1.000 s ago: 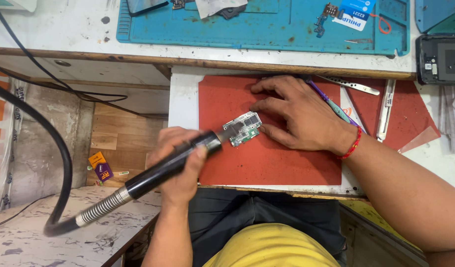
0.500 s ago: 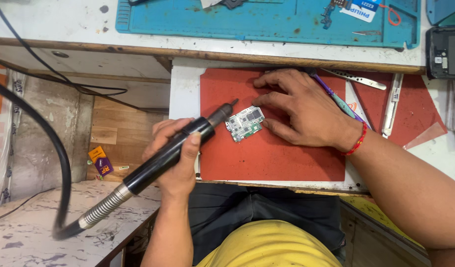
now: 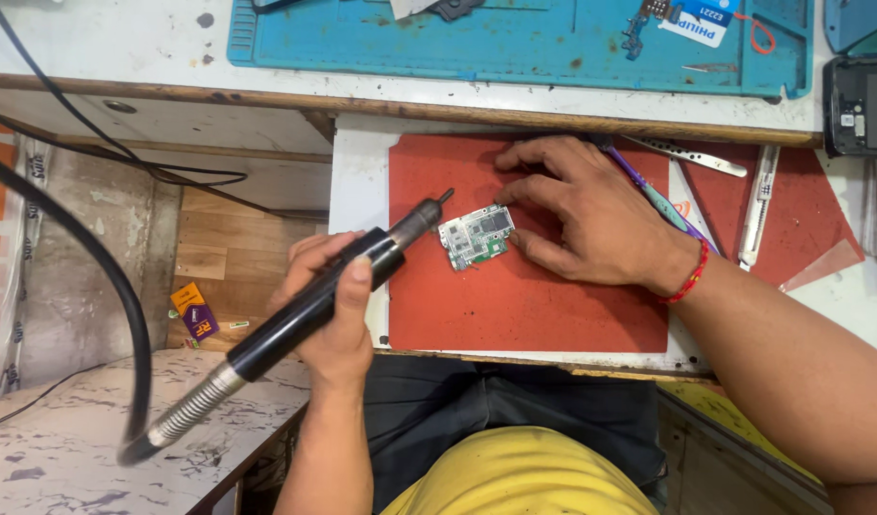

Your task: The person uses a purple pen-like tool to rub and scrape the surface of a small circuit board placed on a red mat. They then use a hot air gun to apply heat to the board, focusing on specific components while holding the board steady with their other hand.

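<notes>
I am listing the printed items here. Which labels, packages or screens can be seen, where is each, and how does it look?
White and blue label: top, on the teal mat, slanted rectangle.
Small packet: low on the floor at left, orange and purple, tilted.
Dark phone body: right edge of the bench, black rectangle; whether a screen shows, I cannot tell.
</notes>
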